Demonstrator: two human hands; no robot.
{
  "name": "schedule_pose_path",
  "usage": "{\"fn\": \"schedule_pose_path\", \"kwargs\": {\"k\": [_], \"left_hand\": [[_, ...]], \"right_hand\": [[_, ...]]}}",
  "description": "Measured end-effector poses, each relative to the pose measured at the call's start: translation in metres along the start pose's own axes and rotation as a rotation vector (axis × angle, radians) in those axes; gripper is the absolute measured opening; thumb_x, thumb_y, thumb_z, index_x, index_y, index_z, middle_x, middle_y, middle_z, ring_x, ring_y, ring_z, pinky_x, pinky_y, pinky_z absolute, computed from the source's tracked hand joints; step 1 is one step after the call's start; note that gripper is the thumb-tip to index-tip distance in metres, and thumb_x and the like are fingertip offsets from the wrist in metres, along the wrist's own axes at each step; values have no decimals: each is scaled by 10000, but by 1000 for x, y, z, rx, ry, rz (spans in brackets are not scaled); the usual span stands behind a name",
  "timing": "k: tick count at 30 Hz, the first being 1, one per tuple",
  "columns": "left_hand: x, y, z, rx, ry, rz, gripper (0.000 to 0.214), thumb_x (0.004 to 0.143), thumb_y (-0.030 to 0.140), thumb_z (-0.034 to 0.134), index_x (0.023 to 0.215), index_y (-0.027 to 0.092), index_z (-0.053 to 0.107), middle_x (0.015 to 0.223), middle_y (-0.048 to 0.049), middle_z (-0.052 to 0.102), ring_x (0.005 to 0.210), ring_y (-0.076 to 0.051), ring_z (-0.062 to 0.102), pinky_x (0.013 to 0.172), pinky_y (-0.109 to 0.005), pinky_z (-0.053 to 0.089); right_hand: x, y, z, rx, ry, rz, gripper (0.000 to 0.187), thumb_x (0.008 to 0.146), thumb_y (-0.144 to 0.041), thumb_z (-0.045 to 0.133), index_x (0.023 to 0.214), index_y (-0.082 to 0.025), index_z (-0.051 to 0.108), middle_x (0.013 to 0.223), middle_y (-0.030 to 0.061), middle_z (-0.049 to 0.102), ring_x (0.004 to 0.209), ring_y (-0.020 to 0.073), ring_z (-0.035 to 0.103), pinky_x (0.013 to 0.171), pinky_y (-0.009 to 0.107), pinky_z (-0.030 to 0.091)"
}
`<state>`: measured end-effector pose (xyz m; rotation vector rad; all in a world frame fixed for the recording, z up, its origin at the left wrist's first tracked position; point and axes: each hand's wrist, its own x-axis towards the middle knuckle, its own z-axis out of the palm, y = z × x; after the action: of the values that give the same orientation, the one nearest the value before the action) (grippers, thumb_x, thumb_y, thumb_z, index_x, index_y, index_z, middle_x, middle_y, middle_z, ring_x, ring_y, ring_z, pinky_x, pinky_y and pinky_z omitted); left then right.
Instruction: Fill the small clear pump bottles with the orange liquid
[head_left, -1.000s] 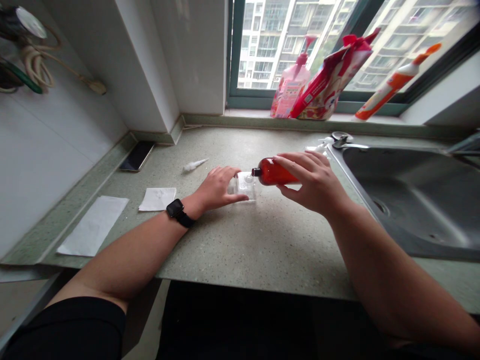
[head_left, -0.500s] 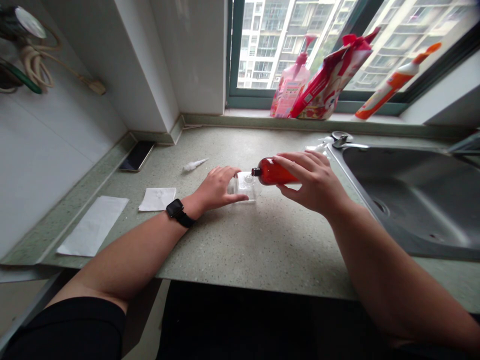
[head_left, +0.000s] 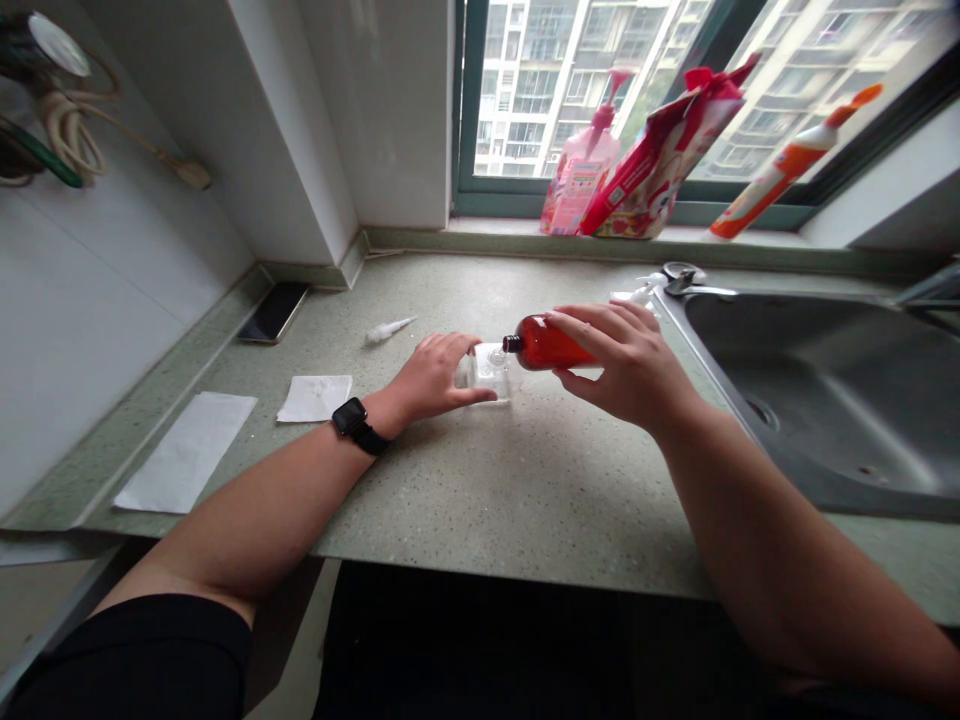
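Green speckled stone surface (head_left: 525, 500) is carrying a clear square container (head_left: 486, 372), left hand (head_left: 431, 378) clasping it, right hand (head_left: 626, 365) closing around a tilted red bottle (head_left: 544, 343), neck just over the container; a slipping grip could knock them together and spill.

One red bottle (head_left: 546, 344), one clear container (head_left: 487, 372), two paper sheets (head_left: 315, 398), one phone (head_left: 274, 312).

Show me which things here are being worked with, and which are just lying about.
In use: the red bottle in the right hand; the clear square container at the left hand.
Lying about: the phone, white plastic nozzle, paper sheet, pink pump bottle, steel sink.
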<state>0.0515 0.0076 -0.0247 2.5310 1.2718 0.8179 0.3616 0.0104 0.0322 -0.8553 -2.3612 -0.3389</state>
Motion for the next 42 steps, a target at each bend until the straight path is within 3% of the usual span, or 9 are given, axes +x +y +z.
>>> {"fn": "schedule_pose_path", "kwargs": {"k": [42], "left_hand": [[0, 0, -1, -6, -20, -15, 728, 912, 642, 833, 1459, 238, 572, 1431, -155, 712, 1344, -370, 670, 1212, -608, 469]], "right_hand": [[-1, 0, 0, 6, -24, 29, 816, 913, -232, 746, 1658, -422, 475, 1492, 73, 727, 1309, 378, 706, 1216, 664, 444]]}}
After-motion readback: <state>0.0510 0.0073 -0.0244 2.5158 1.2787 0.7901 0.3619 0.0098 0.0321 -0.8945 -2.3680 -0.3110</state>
